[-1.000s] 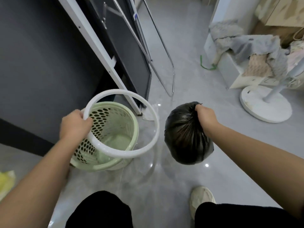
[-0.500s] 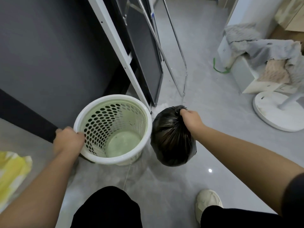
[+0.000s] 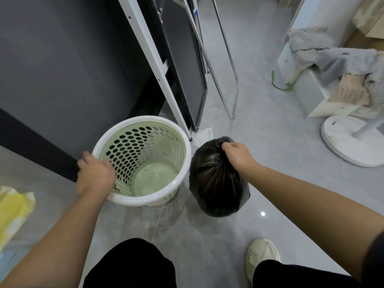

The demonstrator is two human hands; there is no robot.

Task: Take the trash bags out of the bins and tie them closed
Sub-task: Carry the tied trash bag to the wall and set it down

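A: Right hand (image 3: 236,155) first, how are the fingers being held?

B: They are being curled tight around the gathered neck of the black trash bag (image 3: 216,183). The neck is being pinched closed at the top. Whether a knot is there cannot be told.

A: Bag position?

B: It is being held just right of the bin (image 3: 143,161), outside it, close to its rim. Its long axis is running vertical, neck pointing up, rounded bottom pointing down at the grey floor (image 3: 270,159). Whether the bottom is touching the floor cannot be told.

A: Left hand (image 3: 94,175)?

B: It is being seen blurred at the bin's near-left edge, over the white rim (image 3: 188,154). The fingers are being held loosely bent and partly spread. Whether the rim is actually being gripped cannot be told.

A: Bin itself?

B: It is standing upright on the floor, mouth pointing up, against the dark wall panel (image 3: 62,69). Its green perforated inside is being shown bare, with the white rim seated on top.

A: Anything else?

B: A pale shoe (image 3: 261,254) is being seen lower right, a yellow item (image 3: 12,213) at the left edge, a white round stand base (image 3: 345,142) far right.
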